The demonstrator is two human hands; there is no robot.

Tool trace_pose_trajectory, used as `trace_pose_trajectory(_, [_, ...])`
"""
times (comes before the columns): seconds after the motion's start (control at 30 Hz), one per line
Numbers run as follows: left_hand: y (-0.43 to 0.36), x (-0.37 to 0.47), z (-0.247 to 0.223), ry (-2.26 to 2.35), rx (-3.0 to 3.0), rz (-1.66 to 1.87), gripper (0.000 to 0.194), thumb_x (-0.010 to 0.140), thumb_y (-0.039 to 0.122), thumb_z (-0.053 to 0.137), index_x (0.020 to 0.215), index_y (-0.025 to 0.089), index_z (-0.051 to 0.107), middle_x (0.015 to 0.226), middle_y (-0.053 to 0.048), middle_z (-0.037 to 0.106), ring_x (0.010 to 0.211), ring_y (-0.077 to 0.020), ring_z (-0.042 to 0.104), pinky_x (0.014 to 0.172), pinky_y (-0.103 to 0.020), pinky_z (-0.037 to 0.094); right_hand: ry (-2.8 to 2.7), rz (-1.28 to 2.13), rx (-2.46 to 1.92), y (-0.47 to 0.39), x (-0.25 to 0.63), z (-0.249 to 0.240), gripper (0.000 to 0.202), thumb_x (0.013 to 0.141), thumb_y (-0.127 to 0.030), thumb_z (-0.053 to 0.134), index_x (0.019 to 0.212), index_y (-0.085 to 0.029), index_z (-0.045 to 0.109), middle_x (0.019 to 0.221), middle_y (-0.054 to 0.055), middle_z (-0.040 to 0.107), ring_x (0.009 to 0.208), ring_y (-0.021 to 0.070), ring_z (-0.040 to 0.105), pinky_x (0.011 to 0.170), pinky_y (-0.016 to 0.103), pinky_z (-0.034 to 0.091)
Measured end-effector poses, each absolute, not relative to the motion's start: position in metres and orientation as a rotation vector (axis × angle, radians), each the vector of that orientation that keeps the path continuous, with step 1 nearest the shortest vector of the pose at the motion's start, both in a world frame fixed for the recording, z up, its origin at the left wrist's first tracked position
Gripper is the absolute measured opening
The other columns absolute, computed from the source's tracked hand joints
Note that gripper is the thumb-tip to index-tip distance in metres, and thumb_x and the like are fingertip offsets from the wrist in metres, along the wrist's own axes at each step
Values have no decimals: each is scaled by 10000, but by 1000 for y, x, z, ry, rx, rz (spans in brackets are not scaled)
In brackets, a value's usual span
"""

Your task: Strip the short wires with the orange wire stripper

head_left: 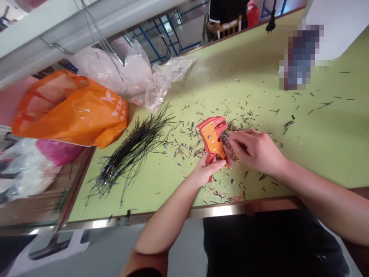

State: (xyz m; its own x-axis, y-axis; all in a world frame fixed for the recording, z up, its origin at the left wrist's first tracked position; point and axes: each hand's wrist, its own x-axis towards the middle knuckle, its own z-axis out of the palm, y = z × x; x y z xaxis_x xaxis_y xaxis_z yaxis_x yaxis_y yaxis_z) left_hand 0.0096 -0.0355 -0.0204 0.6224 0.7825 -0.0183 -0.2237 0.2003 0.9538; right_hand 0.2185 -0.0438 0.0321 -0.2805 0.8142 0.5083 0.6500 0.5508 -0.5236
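Observation:
A red and orange wire stripper [212, 139] stands tilted above the green table, its handles gripped by my left hand [208, 168]. Just right of the tool's jaws is my right hand [255, 149], its thumb and fingers pinched together; anything between the fingertips is too small to make out. Beneath and around both hands lie many short black wire bits and copper strands [221, 193]. To the left rests a long bundle of black wires [135, 144] with blue tips.
An orange bag [86, 111] and clear plastic bags [135, 73] lie at the back left. A blurred object [302, 57] stands by a white panel at the back right. A person [227, 15] is beyond the table's far edge.

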Motion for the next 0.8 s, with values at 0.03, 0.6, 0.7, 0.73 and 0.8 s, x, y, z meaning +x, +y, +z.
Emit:
trace_pose_trajectory(0.03, [-35,10,-22,589,1168,762,390,873,499,777,1069,185,656,943,-67,695,894,-220,667,831,-373,527,-2022,289,-1158,-45,218,33,279,1019,-138,504,780,-206,632,614,-20,655,530,124,551,656,282,517])
trace_pose_trajectory(0.6, [-36,10,-22,545,1151,770,315,940,471,744,894,183,623,763,-6,613,730,-157,605,720,-323,522,-2008,425,-1064,-51,212,34,236,1006,-175,541,793,-224,630,675,-6,734,590,149,635,670,311,542])
trace_pose_trajectory(0.7, [-37,10,-22,540,1139,746,348,949,487,729,842,188,586,696,11,582,660,-137,568,673,-309,506,-2007,456,-1031,-53,210,33,213,1005,-170,543,825,-223,643,688,-4,738,632,158,663,702,317,566])
trace_pose_trajectory(0.73, [-37,10,-23,541,1144,736,353,951,490,726,834,190,582,685,14,577,649,-133,563,670,-306,504,-2007,462,-1022,-53,210,32,208,1005,-168,544,831,-223,645,693,-3,739,650,163,676,717,321,574])
trace_pose_trajectory(0.8, [-37,9,-23,538,1158,718,356,957,491,720,827,191,578,673,18,571,639,-128,561,661,-301,503,-2006,466,-1000,-54,209,31,207,1008,-170,547,834,-219,646,695,3,738,679,173,697,727,327,586])
